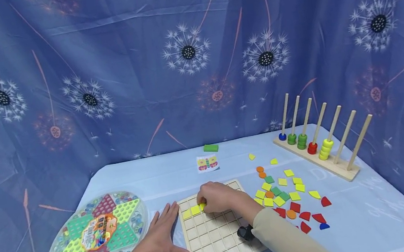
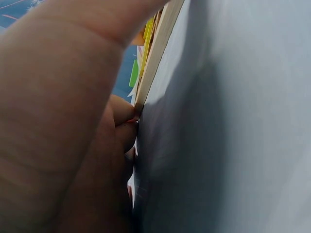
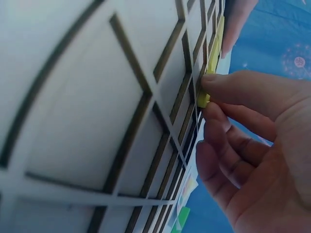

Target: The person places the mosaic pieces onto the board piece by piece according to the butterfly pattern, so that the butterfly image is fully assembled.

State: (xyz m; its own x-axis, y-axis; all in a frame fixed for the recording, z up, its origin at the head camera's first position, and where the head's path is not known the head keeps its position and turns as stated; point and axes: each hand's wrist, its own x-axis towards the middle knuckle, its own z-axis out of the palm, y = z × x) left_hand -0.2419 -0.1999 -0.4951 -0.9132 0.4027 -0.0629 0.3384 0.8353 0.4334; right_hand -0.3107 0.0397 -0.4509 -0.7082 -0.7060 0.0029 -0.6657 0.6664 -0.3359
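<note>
My right hand (image 1: pixel 214 197) pinches a yellow square tile (image 3: pixel 204 100) between thumb and fingers at the far row of the wooden grid board (image 1: pixel 207 247). Two other yellow tiles (image 1: pixel 191 211) lie in that row, just left of the held one. Fingers spread, my left hand (image 1: pixel 162 235) lies flat on the cloth along the board's left edge, with thumb and fingertips at the rim. In the left wrist view, the thumb covers much of the picture and the board's side (image 2: pixel 158 53) shows beside it.
Right of the board lie loose yellow, green, orange, red and blue pieces (image 1: pixel 279 200). A pegged rack with coloured rings (image 1: pixel 318 158) stands at the back right. A round marble game board (image 1: pixel 98 241) sits left. Behind the grid are a pattern card (image 1: pixel 207 163) and a green block (image 1: pixel 211 147).
</note>
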